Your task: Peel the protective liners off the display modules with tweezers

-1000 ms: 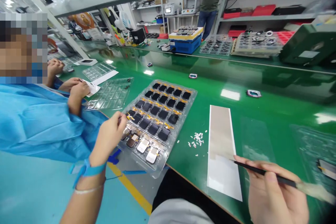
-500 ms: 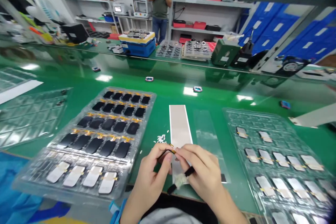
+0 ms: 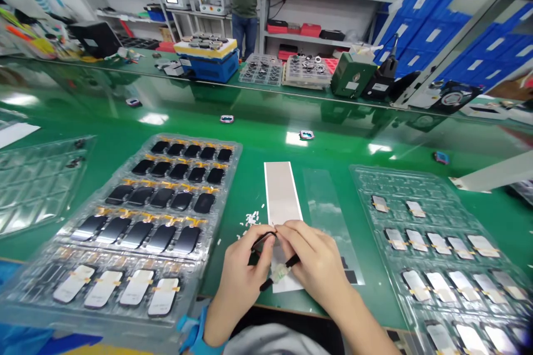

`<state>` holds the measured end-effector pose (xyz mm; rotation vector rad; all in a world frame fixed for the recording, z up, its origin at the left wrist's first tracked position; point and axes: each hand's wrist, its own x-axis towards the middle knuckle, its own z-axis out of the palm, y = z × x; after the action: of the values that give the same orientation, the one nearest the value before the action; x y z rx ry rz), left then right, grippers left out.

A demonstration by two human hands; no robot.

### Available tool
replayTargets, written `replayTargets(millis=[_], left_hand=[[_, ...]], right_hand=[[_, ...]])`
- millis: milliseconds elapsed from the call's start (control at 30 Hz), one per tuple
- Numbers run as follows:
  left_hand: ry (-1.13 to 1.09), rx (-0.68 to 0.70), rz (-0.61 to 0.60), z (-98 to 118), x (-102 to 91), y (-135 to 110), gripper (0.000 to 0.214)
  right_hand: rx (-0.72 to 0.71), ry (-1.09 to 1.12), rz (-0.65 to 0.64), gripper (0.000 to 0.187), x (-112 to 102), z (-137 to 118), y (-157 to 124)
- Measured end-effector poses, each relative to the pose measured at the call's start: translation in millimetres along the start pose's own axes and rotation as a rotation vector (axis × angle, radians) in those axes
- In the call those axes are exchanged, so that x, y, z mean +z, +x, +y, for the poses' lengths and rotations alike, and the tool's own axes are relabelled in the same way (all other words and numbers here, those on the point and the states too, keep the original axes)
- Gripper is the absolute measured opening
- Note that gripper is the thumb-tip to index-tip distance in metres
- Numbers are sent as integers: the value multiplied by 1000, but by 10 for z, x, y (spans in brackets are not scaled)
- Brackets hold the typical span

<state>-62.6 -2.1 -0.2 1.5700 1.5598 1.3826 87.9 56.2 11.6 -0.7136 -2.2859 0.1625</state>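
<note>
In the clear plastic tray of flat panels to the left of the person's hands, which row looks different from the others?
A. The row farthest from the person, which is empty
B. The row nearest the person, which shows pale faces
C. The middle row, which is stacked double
B. The row nearest the person in the clear plastic tray shows pale panels with orange tabs, while the rows beyond it hold black panels.

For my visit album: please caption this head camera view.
The right hand holds a black-handled brush beside the left hand over a strip on a green workbench, near a tray of dark panels.
</note>
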Motion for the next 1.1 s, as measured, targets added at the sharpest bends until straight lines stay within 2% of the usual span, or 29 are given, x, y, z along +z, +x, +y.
replayTargets(millis=[67, 167, 267, 333, 467, 600, 667, 733, 833, 900, 1000, 1100], left_hand=[[-17, 17, -2, -19, 1, -10, 13], [-135, -18, 9, -47, -2, -35, 12], [-332, -110, 150, -65, -6, -59, 11], [-437, -166, 288, -69, -4, -65, 13], [-542, -225, 463, -74, 2, -57, 18], [-602, -280, 516, -94, -2, -69, 23], [-622, -306, 469, -100, 0, -88, 24], [-627, -296, 347, -96, 10, -107, 23], [-593, -258, 124, -81, 28, -128, 20], [-555, -237, 35, -81, 33, -132, 18], [-515, -208, -7, -107, 33, -131, 16], [-492, -186, -27, -143, 34, -132, 13]], right_hand=[[21, 31, -7, 19, 0, -6, 21], [174, 196, -28, 15, -34, -4, 87], [320, 383, -100, 16, -100, 13, 184], [336, 443, -183, 18, -113, 24, 235], [337, 357, -322, 18, 7, 17, 263], [402, 312, -238, 25, 153, 18, 260], [456, 344, -180, 24, 160, 40, 275], [574, 522, -156, 16, 132, 67, 297], [718, 861, -232, 26, 81, 94, 319], [725, 962, -300, 36, 61, 95, 319], [749, 1057, -332, 42, 41, 86, 301], [776, 1092, -337, 39, 21, 82, 276]])
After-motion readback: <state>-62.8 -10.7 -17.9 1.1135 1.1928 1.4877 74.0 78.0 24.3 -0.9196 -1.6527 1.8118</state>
